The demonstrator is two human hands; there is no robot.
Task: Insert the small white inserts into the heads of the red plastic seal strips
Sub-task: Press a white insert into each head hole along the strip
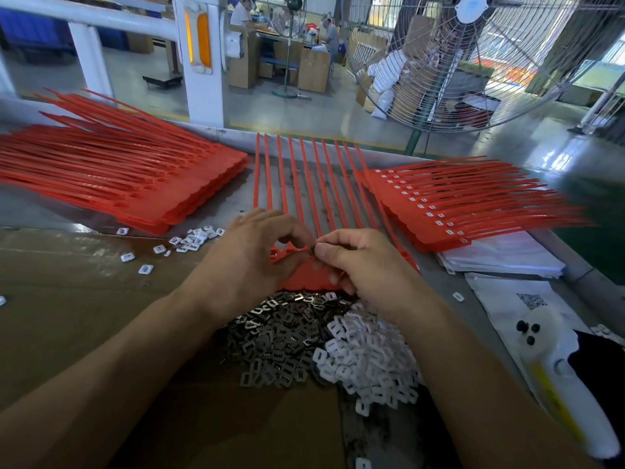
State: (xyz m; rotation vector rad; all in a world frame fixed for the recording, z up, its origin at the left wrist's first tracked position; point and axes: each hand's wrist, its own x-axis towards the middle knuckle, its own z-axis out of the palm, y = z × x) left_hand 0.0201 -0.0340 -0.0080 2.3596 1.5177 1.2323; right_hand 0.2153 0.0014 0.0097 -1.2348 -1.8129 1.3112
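Note:
A joined sheet of red seal strips (306,184) lies in the middle of the table, tails pointing away from me, heads under my hands. My left hand (257,252) rests on the heads with its fingers curled down onto them. My right hand (355,262) pinches something small between thumb and forefinger at a head; the piece itself is hidden. A heap of white inserts (368,353) lies near me beside a heap of dark metal clips (280,340). A stack of red strips with empty heads (142,187) sits left; a stack with white inserts fitted (449,211) sits right.
Several assembled white pieces (192,240) lie scattered left of my hands on brown cardboard (67,299). White plastic bags (500,255) and a white bag with a code print (527,306) lie at right. A large floor fan (473,59) stands beyond the table edge.

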